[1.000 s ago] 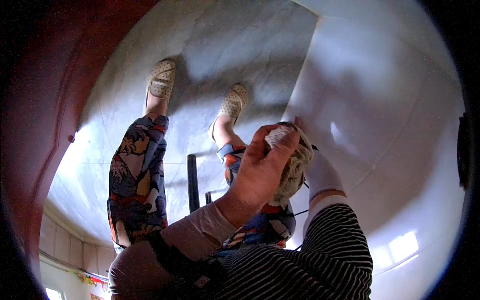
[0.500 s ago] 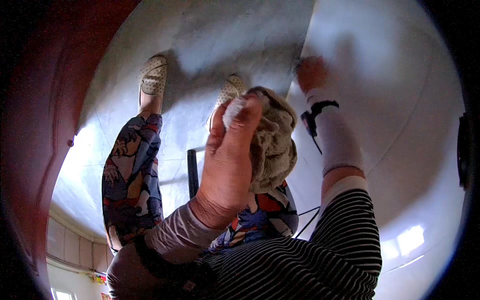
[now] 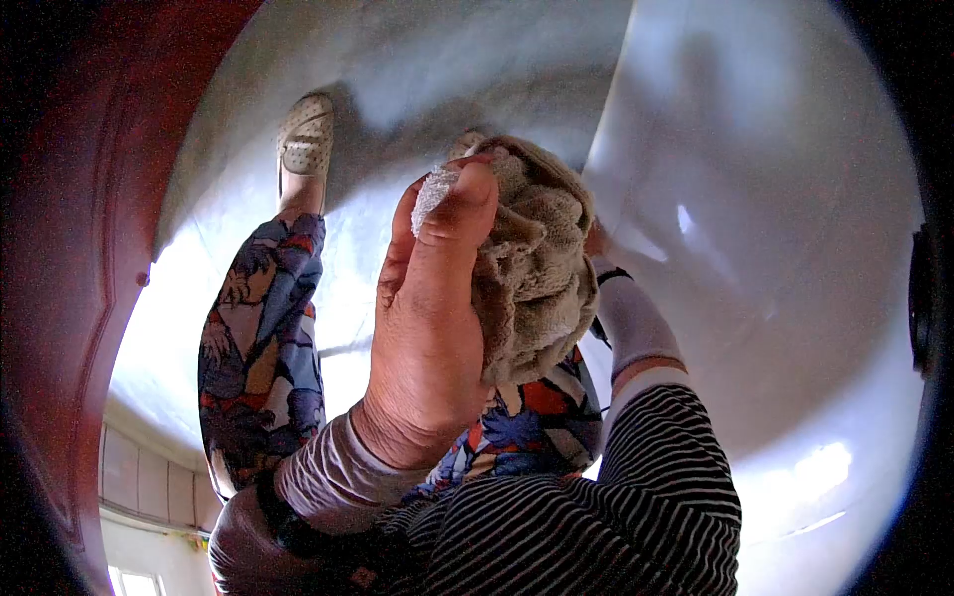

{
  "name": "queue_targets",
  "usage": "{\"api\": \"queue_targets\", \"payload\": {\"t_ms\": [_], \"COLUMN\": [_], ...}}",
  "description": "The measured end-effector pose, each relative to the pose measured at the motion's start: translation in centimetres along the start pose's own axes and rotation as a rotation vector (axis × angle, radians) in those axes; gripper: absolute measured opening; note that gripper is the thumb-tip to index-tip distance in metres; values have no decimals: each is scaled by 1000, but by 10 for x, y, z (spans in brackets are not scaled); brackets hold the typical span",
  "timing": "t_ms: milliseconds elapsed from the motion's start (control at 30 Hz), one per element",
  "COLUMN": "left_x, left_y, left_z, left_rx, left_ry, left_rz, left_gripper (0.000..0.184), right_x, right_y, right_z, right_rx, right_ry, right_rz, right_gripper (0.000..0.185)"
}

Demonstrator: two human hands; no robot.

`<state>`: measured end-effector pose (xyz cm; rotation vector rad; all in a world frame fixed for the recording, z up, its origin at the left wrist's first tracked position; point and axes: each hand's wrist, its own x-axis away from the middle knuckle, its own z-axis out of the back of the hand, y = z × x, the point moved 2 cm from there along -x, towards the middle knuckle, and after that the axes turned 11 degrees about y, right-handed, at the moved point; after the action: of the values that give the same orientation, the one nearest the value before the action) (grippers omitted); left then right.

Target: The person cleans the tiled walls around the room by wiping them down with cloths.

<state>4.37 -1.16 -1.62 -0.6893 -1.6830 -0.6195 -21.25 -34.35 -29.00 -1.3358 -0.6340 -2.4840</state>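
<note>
My left hand (image 3: pixel 427 318) is raised in the middle of the view, closed on a bunched brown-grey towel (image 3: pixel 537 268). A small white fuzzy piece (image 3: pixel 433 199) pokes out between its thumb and fingers; I cannot tell whether it belongs to the towel. Behind the towel's right side is my right hand (image 3: pixel 596 238), almost wholly hidden, so its fingers do not show. The right forearm wears a pale sleeve (image 3: pixel 641 323) with a dark band near the wrist. A glossy white surface (image 3: pixel 755 298) stands beside that arm.
A dark red panelled surface (image 3: pixel 70 248) rises along the left. Below lies a grey, shiny floor (image 3: pixel 397 89), with a beige dotted shoe (image 3: pixel 305 139) and patterned trousers (image 3: pixel 263 358) on it. A dark fitting (image 3: pixel 922 298) is at the right edge.
My left hand and the towel have come slightly up and nearer the camera. My right hand has moved down and left from the white surface to behind the towel.
</note>
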Motion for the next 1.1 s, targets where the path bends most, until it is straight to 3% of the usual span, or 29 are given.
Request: {"api": "queue_targets", "payload": {"t_ms": [100,167,267,333,433,567,767,1000,1067,1100], "left_x": [0,2,1,2,4,4,4,-2,-1,-5], "left_y": [-1,1,4,7,9,9,6,11,10,7], "left_z": [-1,0,-3,-7,-9,-9,3,5,3,6], "left_rx": [8,3,44,18,62,78,40,52,-24,-126], "left_ry": [-5,16,-79,-24,-54,-62,-56,-63,67,32], "left_rz": [-15,-32,27,-6,-3,-48,-66,-40,-101,-182], "left_gripper": [40,40,40,43,39,36,36,45,45,46], "right_x": [-2,1,24,38,73,101,49,-14,-18,-28], "right_y": [-7,-11,-5,-5,3,9,8,-6,6,17], "right_z": [-6,4,24,26,4,29,69,31,23,25], "right_rx": [220,249,174,243,212,165,201,357,245,169], "right_ry": [-201,-274,-169,-334,-404,-319,-153,-214,-114,-13], "right_rz": [320,327,217,356,426,404,337,359,335,250], "right_gripper": [40,39,39,39,40,40,41,34,32,30]}}
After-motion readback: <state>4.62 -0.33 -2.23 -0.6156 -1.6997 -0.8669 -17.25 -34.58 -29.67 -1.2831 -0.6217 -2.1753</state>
